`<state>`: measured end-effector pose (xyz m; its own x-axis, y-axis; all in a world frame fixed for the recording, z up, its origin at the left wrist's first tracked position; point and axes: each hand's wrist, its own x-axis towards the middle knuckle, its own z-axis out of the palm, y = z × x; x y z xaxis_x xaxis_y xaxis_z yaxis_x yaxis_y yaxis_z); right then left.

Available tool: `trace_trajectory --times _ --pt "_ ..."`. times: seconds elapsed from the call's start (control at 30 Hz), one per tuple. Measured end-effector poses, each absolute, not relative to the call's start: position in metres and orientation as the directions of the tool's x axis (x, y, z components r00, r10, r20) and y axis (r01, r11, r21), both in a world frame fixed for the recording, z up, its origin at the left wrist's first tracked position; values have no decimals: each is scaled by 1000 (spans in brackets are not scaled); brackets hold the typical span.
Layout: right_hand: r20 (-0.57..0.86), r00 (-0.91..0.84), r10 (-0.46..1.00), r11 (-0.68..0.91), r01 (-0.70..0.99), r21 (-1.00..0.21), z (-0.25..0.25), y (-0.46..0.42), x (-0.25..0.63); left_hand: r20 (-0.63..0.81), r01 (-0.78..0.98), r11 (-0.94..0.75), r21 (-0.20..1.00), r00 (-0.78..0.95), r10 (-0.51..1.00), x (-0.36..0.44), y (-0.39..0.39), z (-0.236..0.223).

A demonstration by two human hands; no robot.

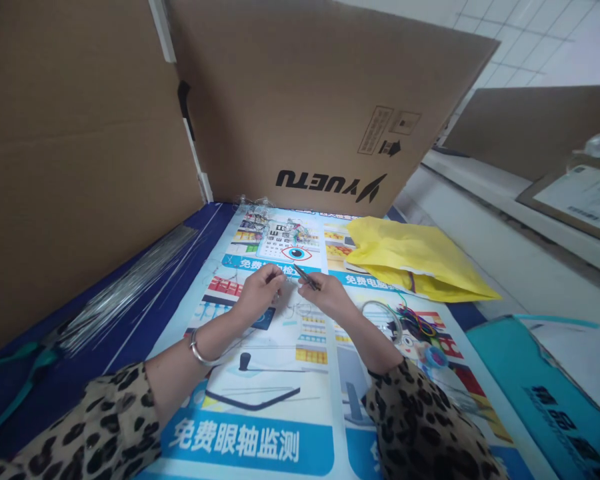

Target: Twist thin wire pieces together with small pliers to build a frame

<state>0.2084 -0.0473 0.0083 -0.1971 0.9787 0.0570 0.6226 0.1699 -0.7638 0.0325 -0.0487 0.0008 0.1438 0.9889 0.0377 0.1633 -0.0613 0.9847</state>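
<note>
Over the printed poster sheet [280, 393], both of my hands are close together. My left hand [260, 293] has its thumb and fingers pinched; what lies between them is too fine to make out. In my right hand [327, 297] is a small dark pointed tool [306, 276], its tip towards the upper left, near my left fingertips. The tool looks like tweezers or slim pliers, but the grip hides most of it. Faint thin wire seems to lie below the hands. A small tangle of clear wire pieces [260, 217] rests at the poster's far edge.
Cardboard panels [300, 100] rise behind and at left. A bundle of thin wires [130, 287] and green-handled scissors [35, 367] lie left. To the right are a yellow bag [415, 253], a wire coil [387, 317], coloured cords [417, 320] and a teal box [535, 393].
</note>
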Motion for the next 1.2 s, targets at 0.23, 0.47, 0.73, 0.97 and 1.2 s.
trace_trajectory --times 0.23,0.47,0.73,0.97,1.2 --pt "103 -141 985 172 694 -699 7 -49 205 62 131 -86 988 183 981 37 -52 -1" --pt "109 -112 988 156 636 -756 7 -50 203 121 309 -182 933 208 971 36 -48 -5" --pt "118 -157 981 190 604 -774 4 -52 203 269 454 -362 814 257 928 34 -51 6" --pt "100 -162 982 181 637 -749 3 -53 203 394 505 -467 726 252 884 33 -50 4" --pt "123 -171 978 208 693 -691 4 -54 201 410 543 -501 674 290 865 34 -52 6"
